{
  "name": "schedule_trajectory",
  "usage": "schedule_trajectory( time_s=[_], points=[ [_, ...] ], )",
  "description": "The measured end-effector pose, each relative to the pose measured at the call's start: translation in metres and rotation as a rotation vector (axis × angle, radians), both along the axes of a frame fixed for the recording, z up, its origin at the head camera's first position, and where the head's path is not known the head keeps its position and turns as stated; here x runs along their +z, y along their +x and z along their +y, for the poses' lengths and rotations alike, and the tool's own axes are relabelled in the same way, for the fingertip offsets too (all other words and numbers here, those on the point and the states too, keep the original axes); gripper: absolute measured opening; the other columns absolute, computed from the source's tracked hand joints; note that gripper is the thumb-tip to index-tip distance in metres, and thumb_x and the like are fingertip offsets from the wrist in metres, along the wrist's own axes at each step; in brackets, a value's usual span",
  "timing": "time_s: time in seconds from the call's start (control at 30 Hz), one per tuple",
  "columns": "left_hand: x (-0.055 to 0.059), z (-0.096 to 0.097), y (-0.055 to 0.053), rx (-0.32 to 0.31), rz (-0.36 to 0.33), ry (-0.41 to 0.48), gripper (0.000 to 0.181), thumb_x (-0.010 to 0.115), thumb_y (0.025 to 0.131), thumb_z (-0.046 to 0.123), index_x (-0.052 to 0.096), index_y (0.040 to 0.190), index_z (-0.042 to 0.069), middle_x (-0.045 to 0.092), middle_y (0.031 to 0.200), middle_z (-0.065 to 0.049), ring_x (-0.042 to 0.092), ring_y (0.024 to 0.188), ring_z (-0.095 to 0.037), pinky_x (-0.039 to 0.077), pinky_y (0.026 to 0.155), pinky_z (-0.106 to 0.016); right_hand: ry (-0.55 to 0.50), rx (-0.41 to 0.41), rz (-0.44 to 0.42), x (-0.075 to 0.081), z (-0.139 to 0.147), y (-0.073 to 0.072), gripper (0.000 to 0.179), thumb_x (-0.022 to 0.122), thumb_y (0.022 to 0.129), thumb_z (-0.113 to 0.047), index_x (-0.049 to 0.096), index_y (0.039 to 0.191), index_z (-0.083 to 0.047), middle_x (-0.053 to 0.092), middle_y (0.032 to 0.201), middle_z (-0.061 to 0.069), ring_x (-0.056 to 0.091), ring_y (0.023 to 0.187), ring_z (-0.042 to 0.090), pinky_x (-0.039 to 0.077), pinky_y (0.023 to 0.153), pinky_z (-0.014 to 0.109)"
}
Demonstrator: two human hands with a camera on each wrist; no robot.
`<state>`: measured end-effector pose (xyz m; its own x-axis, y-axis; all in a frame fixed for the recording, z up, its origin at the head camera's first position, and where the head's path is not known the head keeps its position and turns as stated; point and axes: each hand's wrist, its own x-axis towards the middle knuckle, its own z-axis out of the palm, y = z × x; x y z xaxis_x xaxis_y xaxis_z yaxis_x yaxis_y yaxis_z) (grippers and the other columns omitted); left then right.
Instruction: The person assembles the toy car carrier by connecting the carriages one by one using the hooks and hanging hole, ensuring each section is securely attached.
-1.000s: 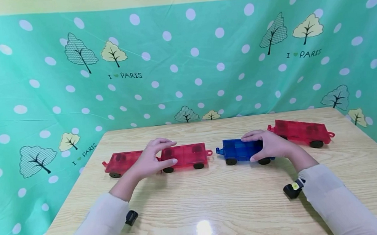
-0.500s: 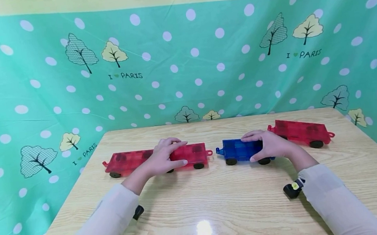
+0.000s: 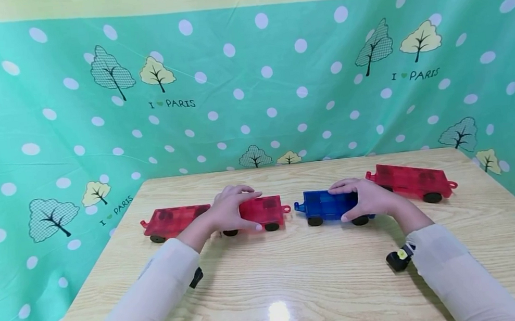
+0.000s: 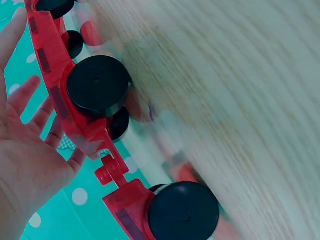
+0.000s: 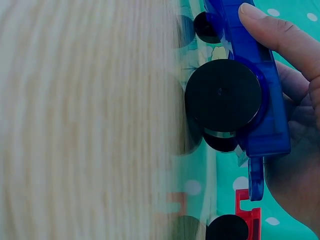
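Two red toy train cars with black wheels stand in a row at the left of the head view: the outer one [image 3: 167, 222] and the inner one [image 3: 269, 209]. Their ends meet at a coupling [image 4: 112, 170] in the left wrist view. Over the inner car, my left hand [image 3: 227, 213] spreads thumb and fingers to either side, not visibly gripping it. A blue toy train car [image 3: 320, 203] faces the inner car's ring across a small gap. My right hand [image 3: 370, 198] grips the blue car's right part, thumb on its near side [image 5: 265, 110].
Behind and right of the blue car, a third red car [image 3: 412, 181] sits at an angle. All stand on a wood-grain table [image 3: 326, 273]. A green dotted cloth [image 3: 252, 114] hangs along the back and sides.
My left hand has slid right along the red cars, from their junction onto the inner one, while the cars stayed put. The right hand and blue car have barely shifted left.
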<state>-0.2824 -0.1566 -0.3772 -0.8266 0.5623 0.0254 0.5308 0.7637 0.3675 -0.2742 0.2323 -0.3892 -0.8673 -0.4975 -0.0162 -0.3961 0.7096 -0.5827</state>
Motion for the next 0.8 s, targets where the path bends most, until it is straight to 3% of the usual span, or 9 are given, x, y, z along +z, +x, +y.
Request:
schedule_trajectory(
  time_s=[0.43, 0.8],
  points=[
    [-0.003, 0.017, -0.006, -0.019, -0.014, -0.060, 0.088, 0.082, 0.070, 0.052, 0.048, 0.146, 0.024, 0.044, 0.143, -0.003, 0.035, 0.128, -0.023, 0.030, 0.101, -0.049, 0.001, 0.004, 0.005, -0.001, 0.000, -0.001, 0.074, 0.086, 0.074, -0.036, 0.058, 0.138, -0.012, 0.046, 0.144, 0.015, 0.034, 0.134, 0.045, 0.043, 0.097, 0.060],
    [-0.003, 0.019, -0.008, -0.017, -0.018, -0.032, 0.083, 0.086, 0.070, 0.046, 0.054, 0.142, 0.021, 0.051, 0.133, -0.002, 0.039, 0.124, -0.020, 0.034, 0.100, -0.045, -0.005, 0.011, 0.006, -0.001, -0.002, -0.001, 0.074, 0.086, 0.074, -0.037, 0.058, 0.138, -0.013, 0.046, 0.144, 0.014, 0.034, 0.135, 0.044, 0.042, 0.098, 0.059]
  ],
)
